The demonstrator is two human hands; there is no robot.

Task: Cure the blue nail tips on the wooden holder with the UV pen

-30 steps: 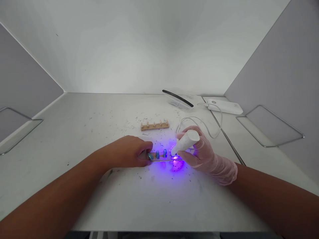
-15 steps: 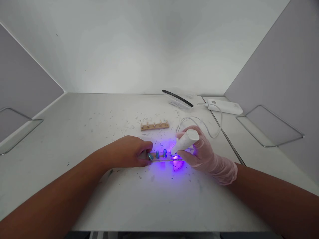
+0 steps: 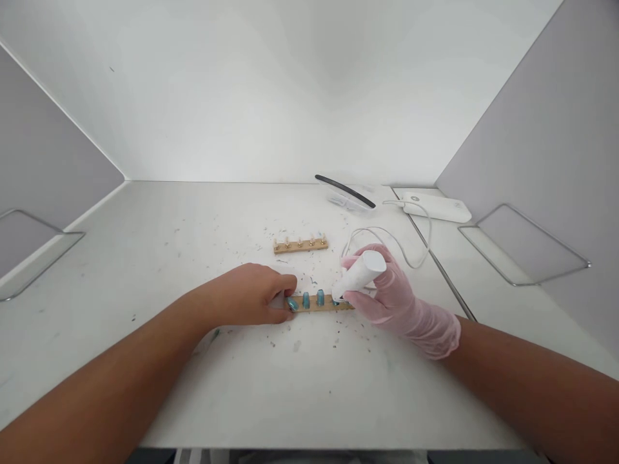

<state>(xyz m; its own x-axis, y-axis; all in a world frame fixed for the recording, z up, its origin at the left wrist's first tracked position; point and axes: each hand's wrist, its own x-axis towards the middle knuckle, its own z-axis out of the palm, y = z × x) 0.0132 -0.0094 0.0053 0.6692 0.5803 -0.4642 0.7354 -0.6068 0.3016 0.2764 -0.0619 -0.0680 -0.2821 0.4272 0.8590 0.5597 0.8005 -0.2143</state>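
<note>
My bare left hand (image 3: 258, 294) grips the left end of a wooden nail stand (image 3: 314, 307) between thumb and fingers. Several glossy blue false nails (image 3: 306, 300) stand along it, and the leftmost one is tilted. In my right hand (image 3: 384, 296), gloved in pink, is a white handheld nail lamp (image 3: 360, 274). Its head points down over the right part of the stand and partly covers a blue nail there. No light shows from the lamp. The stand's right end is partly hidden by my right fingers.
Behind the hands lies a second wooden stand (image 3: 300, 245) with several small posts. A black nail file (image 3: 345, 190) rests on a clear plastic box at the back. A white cable (image 3: 406, 258) loops to a white device (image 3: 436, 207). Dark specks dot the table.
The purple light of the lamp has gone out, and the nails now look plain blue. Both hands, the stand and the lamp have stayed in nearly the same place.
</note>
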